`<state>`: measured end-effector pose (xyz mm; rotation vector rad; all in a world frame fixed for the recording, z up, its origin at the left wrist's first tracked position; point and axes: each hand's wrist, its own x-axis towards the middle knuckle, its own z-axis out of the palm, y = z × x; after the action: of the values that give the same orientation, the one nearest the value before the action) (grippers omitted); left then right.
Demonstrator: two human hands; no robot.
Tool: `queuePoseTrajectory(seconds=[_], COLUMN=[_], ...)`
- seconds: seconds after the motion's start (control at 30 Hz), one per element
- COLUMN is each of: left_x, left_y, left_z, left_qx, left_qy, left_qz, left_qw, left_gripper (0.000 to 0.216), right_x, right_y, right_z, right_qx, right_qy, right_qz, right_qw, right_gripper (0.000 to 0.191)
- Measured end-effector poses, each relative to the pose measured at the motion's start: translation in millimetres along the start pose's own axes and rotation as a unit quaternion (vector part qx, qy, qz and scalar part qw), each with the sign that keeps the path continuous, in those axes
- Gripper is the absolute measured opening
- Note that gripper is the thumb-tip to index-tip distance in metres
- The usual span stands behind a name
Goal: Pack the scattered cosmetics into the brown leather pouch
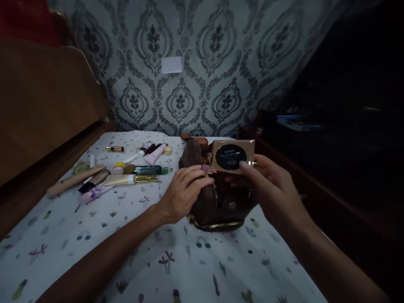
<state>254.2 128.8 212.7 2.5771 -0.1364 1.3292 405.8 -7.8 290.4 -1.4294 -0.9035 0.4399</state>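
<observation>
A dark brown zippered bag (232, 206) stands unzipped on the patterned sheet, with some small items showing in its mouth. My left hand (183, 193) is closed over the bag's left edge, its fingers at the opening. Just above the bag, my right hand (274, 185) grips a gold cosmetic compact (217, 162) by its right side, thumb on the face turned to me. That face carries a black oval label with small print. The fingers behind the compact are mostly hidden.
Left of the bag lie a green bottle (148, 170), a cream tube (120, 180), a pink tube (156, 154), a gold-and-black lipstick-like tube (114, 149) and several other cosmetics. A wooden board (47, 101) borders the left side; a patterned wall (179, 101) stands behind.
</observation>
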Motion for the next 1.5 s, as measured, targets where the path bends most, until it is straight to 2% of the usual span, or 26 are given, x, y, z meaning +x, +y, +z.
queuePoseTrajectory(seconds=[0.13,0.23,0.3,0.4,0.47,0.53,0.6,0.67,0.77,0.87,1.0,1.17,1.33,1.5], left_x=[-0.4,-1.3,-1.7,-1.8,-1.8,-1.8,-1.9,-2.1,-2.2,-2.1,-1.2,0.2,-0.8,-1.2], left_y=[1.3,1.2,0.8,0.4,0.3,0.3,0.2,-0.1,-0.6,-0.9,-0.7,-0.1,-0.5,0.2], left_z=[-0.7,-0.5,0.1,0.5,0.2,-0.2,-0.6,-0.8,-0.6,-0.3,-0.5,-1.4,-1.6,-1.8], left_qx=[-0.006,-0.009,-0.011,-0.011,-0.009,-0.006,-0.004,-0.004,-0.004,-0.007,-0.012,-0.009,-0.006,-0.017], left_qy=[-0.013,-0.018,-0.015,-0.013,-0.018,-0.018,-0.015,-0.016,-0.019,-0.016,-0.014,-0.008,-0.018,-0.015], left_qz=[-0.006,-0.010,-0.009,-0.007,-0.008,-0.008,-0.008,-0.008,-0.010,-0.007,-0.007,0.003,0.001,-0.001], left_qw=[1.000,1.000,1.000,1.000,1.000,1.000,1.000,1.000,1.000,1.000,1.000,1.000,1.000,1.000], left_gripper=[0.037,0.038,0.038,0.038,0.038,0.038,0.038,0.038,0.038,0.038,0.039,0.041,0.042,0.043], right_x=[11.7,17.4,20.1,23.9,27.2,32.4,40.1,49.6,63.6,73.5,79.6,81.2,81.5,83.6], right_y=[1.4,-1.7,-5.9,-12.6,-15.4,-15.9,-13.4,-8.4,1.6,12.3,29.4,42.2,36.6,37.6], right_z=[-19.1,-25.3,-23.5,-13.7,-5.2,2.5,8.1,11.2,13.0,14.3,17.6,21.0,20.2,18.3], right_qx=[-0.157,-0.307,-0.406,-0.546,-0.616,-0.662,-0.689,-0.703,-0.706,-0.685,-0.663,-0.663,-0.662,-0.665], right_qy=[-0.010,-0.016,-0.029,-0.066,-0.101,-0.141,-0.179,-0.202,-0.222,-0.232,-0.207,-0.186,-0.208,-0.203], right_qz=[-0.029,-0.035,-0.036,-0.046,-0.048,-0.043,-0.037,-0.032,-0.013,0.015,0.069,0.107,0.104,0.094], right_qw=[0.987,0.951,0.913,0.834,0.780,0.735,0.701,0.681,0.673,0.690,0.717,0.718,0.713,0.712], right_gripper=[0.030,0.023,0.022,0.033,0.038,0.034,0.030,0.028,0.026,0.029,0.039,0.046,0.037,0.038])
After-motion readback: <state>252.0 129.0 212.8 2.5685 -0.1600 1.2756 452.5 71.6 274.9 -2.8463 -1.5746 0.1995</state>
